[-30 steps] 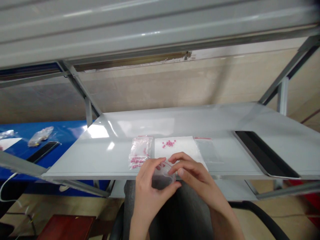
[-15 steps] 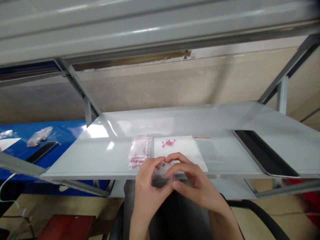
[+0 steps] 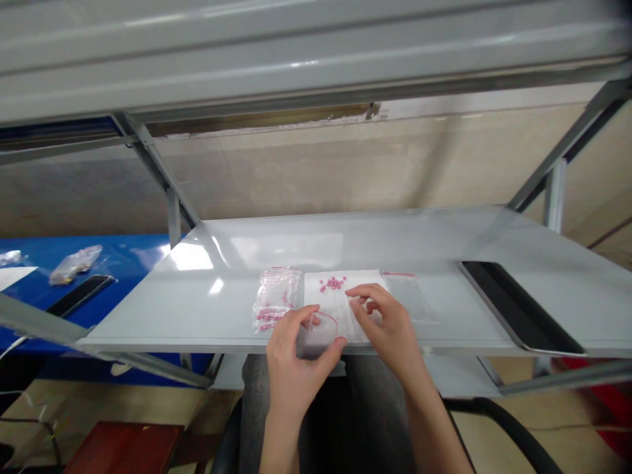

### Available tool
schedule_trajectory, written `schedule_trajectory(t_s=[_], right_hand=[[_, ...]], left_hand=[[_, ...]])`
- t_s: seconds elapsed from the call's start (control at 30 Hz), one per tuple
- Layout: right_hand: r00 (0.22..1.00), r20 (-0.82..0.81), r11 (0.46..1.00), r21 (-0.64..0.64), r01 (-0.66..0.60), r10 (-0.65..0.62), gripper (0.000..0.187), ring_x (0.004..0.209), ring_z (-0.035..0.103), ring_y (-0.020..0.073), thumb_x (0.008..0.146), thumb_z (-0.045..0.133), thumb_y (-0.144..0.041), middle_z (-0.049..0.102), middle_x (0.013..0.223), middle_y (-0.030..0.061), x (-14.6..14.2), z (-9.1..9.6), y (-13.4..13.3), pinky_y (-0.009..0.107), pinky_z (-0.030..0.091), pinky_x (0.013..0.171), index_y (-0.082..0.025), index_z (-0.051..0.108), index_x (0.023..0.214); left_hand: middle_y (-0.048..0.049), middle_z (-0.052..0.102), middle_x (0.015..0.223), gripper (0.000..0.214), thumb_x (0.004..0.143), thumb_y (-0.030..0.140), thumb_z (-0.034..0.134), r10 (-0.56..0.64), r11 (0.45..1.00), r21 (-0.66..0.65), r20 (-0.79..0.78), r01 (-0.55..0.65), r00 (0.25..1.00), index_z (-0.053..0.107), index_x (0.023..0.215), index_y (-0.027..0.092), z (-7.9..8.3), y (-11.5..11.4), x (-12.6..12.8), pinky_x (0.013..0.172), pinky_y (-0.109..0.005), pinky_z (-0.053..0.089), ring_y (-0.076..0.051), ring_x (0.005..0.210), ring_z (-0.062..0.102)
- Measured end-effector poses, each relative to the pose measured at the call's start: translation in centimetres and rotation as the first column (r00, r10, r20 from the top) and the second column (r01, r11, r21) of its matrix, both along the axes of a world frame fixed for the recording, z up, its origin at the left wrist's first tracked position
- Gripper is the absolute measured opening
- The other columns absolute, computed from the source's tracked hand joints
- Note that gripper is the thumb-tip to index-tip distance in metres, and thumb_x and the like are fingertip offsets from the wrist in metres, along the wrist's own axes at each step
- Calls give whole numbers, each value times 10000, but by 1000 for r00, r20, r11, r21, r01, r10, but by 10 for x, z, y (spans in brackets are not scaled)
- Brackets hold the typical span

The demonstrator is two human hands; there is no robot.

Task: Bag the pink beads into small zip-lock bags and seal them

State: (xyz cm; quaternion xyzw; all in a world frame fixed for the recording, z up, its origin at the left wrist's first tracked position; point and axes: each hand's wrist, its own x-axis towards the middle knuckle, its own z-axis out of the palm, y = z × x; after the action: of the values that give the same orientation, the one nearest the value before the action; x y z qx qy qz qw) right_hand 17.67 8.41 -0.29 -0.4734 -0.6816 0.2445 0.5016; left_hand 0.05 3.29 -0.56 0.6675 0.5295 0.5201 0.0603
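Currently: I'm looking down from the head camera at two bare hands working over a glossy pale-grey shelf [image 3: 345, 243].

Main item: small clear plastic zip bag with a red seal line [image 3: 318, 334], bowed into a rounded shape, held just above the shelf's front edge at the near corner of the paper.

Left hand [image 3: 296, 368]: closed lightly, grasping the bag between thumb and fingers.

Right hand [image 3: 388, 332]: off the bag, fingers curled over the paper just beside it. I can't tell if they're pinching anything.

Paper: white paper sheet [image 3: 365, 286] lying flat on the shelf, partly under the right hand, with a cluster of small round pink beads [image 3: 333, 283] near its far edge.

Neighbours: clear bag holding pink beads [image 3: 275, 299] just left of the sheet; flat clear bag with a red strip [image 3: 407, 296] just right of it.

Handling: my read is very light, thin, soft and slippery film, so it could easily collapse or fold. The beads look likely to roll.

Grip: I'd take the bag by the film on both sides of the red seal, using fingertips, not by squeezing the middle.

Further out: flat black tray [image 3: 518, 303] at the shelf's right end.
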Motion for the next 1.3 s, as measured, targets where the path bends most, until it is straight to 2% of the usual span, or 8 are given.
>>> schedule_trajectory(t_s=[0.1, 0.17, 0.37, 0.67, 1.0, 1.13, 1.23, 1.3], right_hand=[[959, 277, 989, 116, -90, 55, 192, 1046, 601, 259, 871, 638, -100, 675, 1062, 97, -7, 8, 24, 436, 487, 945, -203, 743, 995], [882, 451, 981, 65, -184, 135, 207, 1093, 582, 270, 842, 686, -67, 653, 1128, 106, -11, 18, 42, 469, 455, 1010, -207, 769, 969], [800, 554, 965, -24, -260, 229, 160, 1097, 564, 300, 803, 766, -67, 649, 1169, 127, -22, 35, 70, 493, 471, 983, -203, 809, 877], [804, 538, 960, -36, -277, 252, 193, 1084, 574, 265, 828, 694, -17, 653, 1156, 111, -33, 17, 68, 439, 474, 993, -185, 785, 799], [841, 493, 964, 14, -265, 224, 222, 1105, 571, 275, 830, 646, 15, 656, 1139, 113, -31, 8, 68, 471, 469, 986, -178, 753, 801], [870, 445, 964, 48, -262, 214, 218, 1096, 580, 265, 816, 662, 16, 659, 1110, 95, -33, 12, 65, 456, 474, 979, -190, 730, 808], [919, 320, 960, 82, -268, 229, 160, 1083, 605, 236, 840, 698, -47, 651, 1118, 80, -30, 22, 57, 418, 481, 978, -204, 719, 865], [935, 160, 937, 98, -335, 317, 120, 1069, 628, 213, 858, 719, -98, 649, 1129, 67, -24, 30, 51, 386, 488, 969, -215, 715, 888]], left_hand=[[-10, 690, 863, 347, 813, 306, 753, -11, 999, 43, 11, 10, 1000, 639, 1127, 211, -5, 2, 2, 751, -325, 540, -194, 780, 673], [-8, 672, 835, 332, 825, 343, 741, -16, 996, 85, 27, 14, 999, 643, 1112, 208, -9, 3, 5, 737, -326, 532, -195, 764, 662], [-3, 643, 764, 332, 855, 442, 702, -3, 972, 235, 85, -17, 996, 641, 1073, 199, -19, 10, 12, 688, -322, 517, -189, 697, 634], [-9, 654, 764, 329, 870, 449, 680, -5, 975, 221, 81, -13, 997, 643, 1077, 196, -19, 12, 14, 684, -321, 514, -187, 689, 631], [-8, 643, 771, 311, 862, 416, 696, -15, 979, 202, 97, -4, 995, 647, 1078, 197, -23, 12, 14, 683, -318, 499, -188, 706, 622], [-8, 648, 789, 297, 852, 387, 706, -19, 983, 184, 119, -3, 993, 652, 1081, 206, -24, 14, 15, 694, -318, 502, -189, 717, 629], [-6, 655, 794, 287, 852, 379, 706, -18, 984, 177, 119, -4, 993, 652, 1075, 206, -22, 14, 15, 685, -310, 504, -187, 716, 634], [-3, 655, 795, 282, 852, 377, 707, -9, 985, 169, 123, -13, 992, 651, 1072, 210, -20, 14, 15, 692, -309, 505, -184, 718, 636]])
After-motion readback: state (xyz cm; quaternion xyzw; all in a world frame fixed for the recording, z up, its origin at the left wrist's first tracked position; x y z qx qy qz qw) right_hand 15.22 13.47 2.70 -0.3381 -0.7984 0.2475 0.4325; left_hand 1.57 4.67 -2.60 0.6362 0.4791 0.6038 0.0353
